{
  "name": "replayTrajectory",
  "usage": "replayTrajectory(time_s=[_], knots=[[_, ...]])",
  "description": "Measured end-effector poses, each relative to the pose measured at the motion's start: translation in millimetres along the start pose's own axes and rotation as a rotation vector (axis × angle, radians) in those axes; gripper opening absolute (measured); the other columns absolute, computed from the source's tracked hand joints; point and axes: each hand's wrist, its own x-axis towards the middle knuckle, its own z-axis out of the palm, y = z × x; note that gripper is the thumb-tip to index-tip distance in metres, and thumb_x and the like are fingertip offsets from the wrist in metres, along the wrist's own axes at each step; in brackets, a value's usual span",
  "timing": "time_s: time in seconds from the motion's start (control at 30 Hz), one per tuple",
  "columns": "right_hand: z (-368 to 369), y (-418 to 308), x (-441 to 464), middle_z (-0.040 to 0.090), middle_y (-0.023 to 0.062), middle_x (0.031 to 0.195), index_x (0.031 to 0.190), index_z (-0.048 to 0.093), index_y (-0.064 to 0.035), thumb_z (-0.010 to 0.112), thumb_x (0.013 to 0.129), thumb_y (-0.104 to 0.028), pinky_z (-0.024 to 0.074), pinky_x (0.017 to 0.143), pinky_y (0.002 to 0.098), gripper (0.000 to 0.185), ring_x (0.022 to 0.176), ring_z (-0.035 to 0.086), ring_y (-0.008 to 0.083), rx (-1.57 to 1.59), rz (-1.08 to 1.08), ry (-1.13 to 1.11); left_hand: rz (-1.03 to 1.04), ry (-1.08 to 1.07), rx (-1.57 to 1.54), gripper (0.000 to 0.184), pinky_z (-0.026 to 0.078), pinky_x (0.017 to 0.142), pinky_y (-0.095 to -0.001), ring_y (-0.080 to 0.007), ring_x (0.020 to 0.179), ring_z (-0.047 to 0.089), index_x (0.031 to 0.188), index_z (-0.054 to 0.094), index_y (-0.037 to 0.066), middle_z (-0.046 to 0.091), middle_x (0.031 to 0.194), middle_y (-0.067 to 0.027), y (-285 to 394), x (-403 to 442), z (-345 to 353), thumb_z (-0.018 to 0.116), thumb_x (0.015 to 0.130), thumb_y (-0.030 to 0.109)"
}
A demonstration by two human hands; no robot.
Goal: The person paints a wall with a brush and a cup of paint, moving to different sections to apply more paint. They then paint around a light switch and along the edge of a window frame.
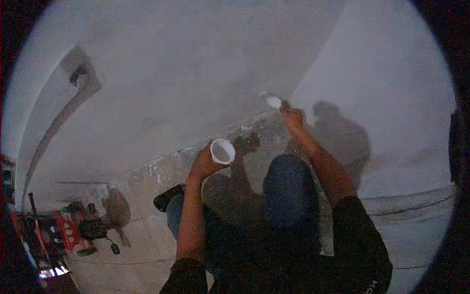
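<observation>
My left hand [201, 164] is wrapped round a white plastic cup [223, 151], tilted so its open mouth faces me. The inside looks pale, and I cannot make out how much it contains. Further up and to the right, my right hand [292, 118] grips what looks like a small paintbrush [273, 101] with a white body. The brush's tip touches or nearly touches the pale wall [196, 73] just above its base, close to the corner. Dim, grainy light hides the finer detail.
White spots mark the tiled floor [147, 215] along the wall's base. Red-and-black equipment [68, 230] stands at lower left, near a recessed opening [81, 76] in the wall. My bent knee [291, 191] and dark shoe [168, 198] are close below my hands. Another wall [391, 98] rises on the right.
</observation>
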Motion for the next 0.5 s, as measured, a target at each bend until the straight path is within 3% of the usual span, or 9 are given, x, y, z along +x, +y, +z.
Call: replayTrajectory(time_s=[0.03, 0.1, 0.17, 0.23, 0.3, 0.33, 0.4, 0.5], knots=[[-15, -29, -8, 0.073, 0.0127, 0.077, 0.106, 0.078, 0.0012, 0.078, 0.091, -0.044, 0.0522, 0.067, 0.0391, 0.047, 0.069, 0.066, 0.019, 0.083, 0.005, 0.128, -0.004, 0.006, 0.01, 0.095, 0.053, 0.104, -0.0478, -0.0374, 0.125, 0.063, 0.142, 0.053, 0.008, 0.066, 0.135, -0.0175, -1, -3, 1, 0.098, 0.065, 0.039], [-75, -117, -18, 0.072, 0.0088, 0.076, 0.108, 0.078, 0.0004, 0.077, 0.092, -0.041, 0.0509, 0.063, 0.0371, 0.045, 0.067, 0.062, 0.0152, 0.056, 0.135, -0.016, -0.02, 0.009, 0.017, 0.094, 0.053, 0.104, -0.0478, -0.0374, 0.125, 0.063, 0.142, 0.053, 0.008, 0.066, 0.135, -0.0174, -3, -4, 3, 0.098, 0.065, 0.039], [-115, -154, 0, 0.07, 0.0047, 0.075, 0.11, 0.08, -0.0019, 0.075, 0.095, -0.036, 0.05, 0.061, 0.0346, 0.038, 0.065, 0.059, 0.0136, 0.199, 0.059, 0.011, -0.03, 0.012, 0.016, 0.094, 0.053, 0.104, -0.0477, -0.0374, 0.125, 0.063, 0.142, 0.053, 0.008, 0.066, 0.135, -0.0174, -4, -5, 4, 0.098, 0.064, 0.038], [-157, -211, 1, 0.067, 0.0023, 0.075, 0.111, 0.08, -0.0028, 0.073, 0.098, -0.033, 0.048, 0.058, 0.032, 0.034, 0.063, 0.056, 0.0114, 0.13, -0.054, 0.151, -0.034, 0.021, 0.011, 0.094, 0.053, 0.104, -0.0477, -0.0373, 0.125, 0.063, 0.141, 0.053, 0.008, 0.066, 0.135, -0.0174, 0, -5, 3, 0.098, 0.064, 0.038], [-188, -227, 14, 0.065, 0.0015, 0.073, 0.113, 0.079, -0.0018, 0.074, 0.098, -0.037, 0.045, 0.055, 0.0285, 0.038, 0.061, 0.053, 0.009, 0.23, -0.273, 0.293, -0.026, 0.031, 0.029, 0.096, 0.052, 0.106, -0.0479, -0.037, 0.127, 0.063, 0.142, 0.053, 0.007, 0.066, 0.136, -0.0177, 5, -6, 0, 0.098, 0.064, 0.039], [-200, -246, 6, 0.065, 0.0015, 0.073, 0.113, 0.079, -0.0018, 0.074, 0.098, -0.037, 0.045, 0.055, 0.0285, 0.038, 0.061, 0.053, 0.009, 0.228, -0.276, 0.291, -0.026, 0.034, 0.025, 0.096, 0.052, 0.106, -0.0479, -0.037, 0.127, 0.063, 0.142, 0.053, 0.007, 0.066, 0.136, -0.0177, 7, -5, 0, 0.098, 0.064, 0.039], [-211, -284, -12, 0.066, 0.0013, 0.076, 0.114, 0.078, -0.0012, 0.074, 0.097, -0.04, 0.0454, 0.056, 0.0279, 0.042, 0.062, 0.054, 0.0087, 0.55, -0.302, 0.37, -0.035, -0.008, -0.01, 0.097, 0.051, 0.107, -0.0486, -0.0368, 0.128, 0.062, 0.143, 0.052, 0.007, 0.065, 0.137, -0.0182, 5, -4, 3, 0.098, 0.064, 0.039], [-178, -286, -11, 0.066, 0.0005, 0.077, 0.118, 0.077, -0.002, 0.073, 0.098, -0.038, 0.0445, 0.055, 0.0267, 0.041, 0.061, 0.053, 0.0083, 0.425, -0.423, 0.54, 0.03, 0.03, 0.032, 0.098, 0.05, 0.108, -0.0496, -0.0368, 0.128, 0.061, 0.144, 0.051, 0.007, 0.064, 0.138, -0.0189, -19, -1, 11, 0.098, 0.064, 0.038]])
